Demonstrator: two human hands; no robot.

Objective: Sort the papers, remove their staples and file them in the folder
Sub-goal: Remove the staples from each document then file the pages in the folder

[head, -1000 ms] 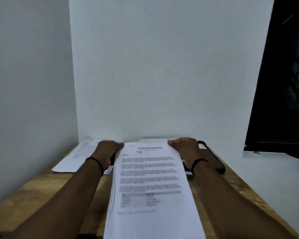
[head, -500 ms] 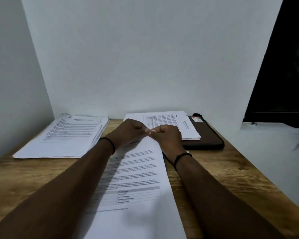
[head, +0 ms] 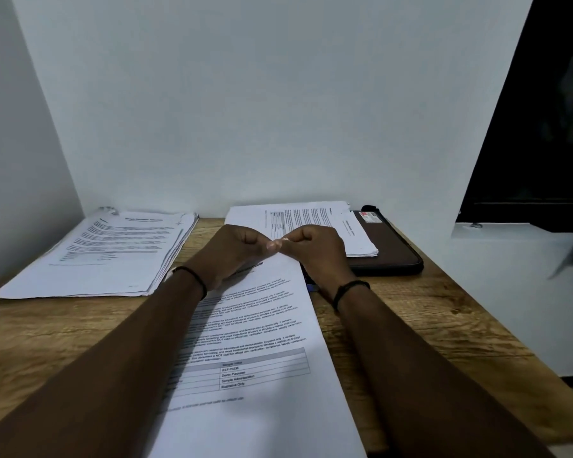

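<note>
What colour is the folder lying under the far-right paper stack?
Dark brown; the folder shows best in the head view, with a small red-and-white label at its far corner.

Both forearms are stretched forward over the desk (head: 444,312) and converge above its far middle. The left hand (head: 237,251) and the right hand (head: 315,249) are curled into loose fists, thumbs and forefingers brought together tip to tip. Whether anything is pinched there cannot be told. A dark band is worn on each wrist.
</note>
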